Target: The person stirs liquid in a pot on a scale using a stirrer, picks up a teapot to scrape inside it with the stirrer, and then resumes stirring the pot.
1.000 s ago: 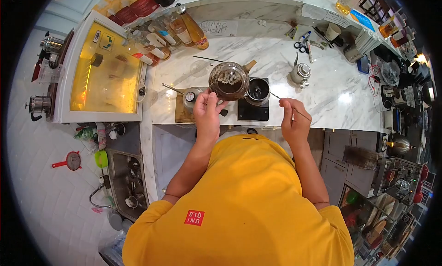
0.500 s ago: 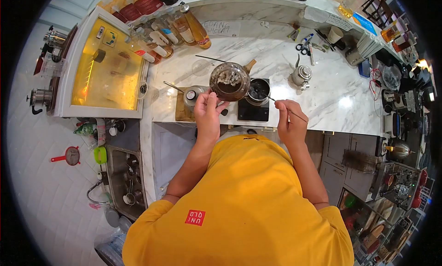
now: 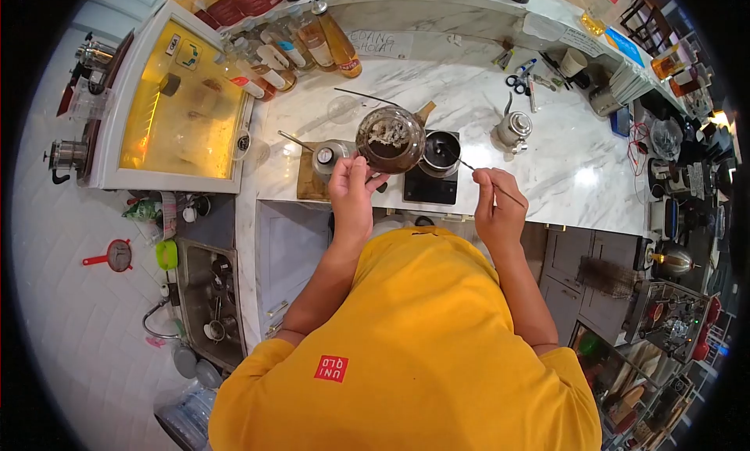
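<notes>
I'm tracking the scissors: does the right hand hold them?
No, the right hand holds a thin rod, while the scissors lie beyond it on the marble counter.

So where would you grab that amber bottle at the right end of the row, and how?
I'd wrap around the body of the amber bottle, coming from the right: no bottle stands on that side, while the other bottles crowd its left. The broad, round body should give a fuller grip than the narrow neck.
</notes>
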Tool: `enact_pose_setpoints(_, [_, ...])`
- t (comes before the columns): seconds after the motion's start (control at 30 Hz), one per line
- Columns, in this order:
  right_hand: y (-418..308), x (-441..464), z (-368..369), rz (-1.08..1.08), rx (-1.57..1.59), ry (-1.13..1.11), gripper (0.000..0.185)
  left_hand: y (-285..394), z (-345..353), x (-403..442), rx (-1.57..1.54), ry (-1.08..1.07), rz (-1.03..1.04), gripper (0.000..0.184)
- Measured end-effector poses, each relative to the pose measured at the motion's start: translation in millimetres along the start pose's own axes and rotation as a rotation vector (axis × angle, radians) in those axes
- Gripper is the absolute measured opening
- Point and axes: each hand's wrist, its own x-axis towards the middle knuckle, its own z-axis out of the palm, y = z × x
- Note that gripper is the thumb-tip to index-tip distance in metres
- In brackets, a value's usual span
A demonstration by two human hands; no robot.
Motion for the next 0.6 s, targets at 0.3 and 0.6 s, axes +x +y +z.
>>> enact_pose_setpoints(0.3, [-4.2,-0.6,-1.1,-0.051,-0.024,-0.002,0.003,0.4,-6.9,-1.5,0.021,0.005,0.004,0.018])
enact_pose_setpoints(0.6, [-6.4,-8.4,6.6,-0.057,-0.037,0.029,0.003,1.3,-8.9,0.3,-0.03,0.009,0.0,0.014])
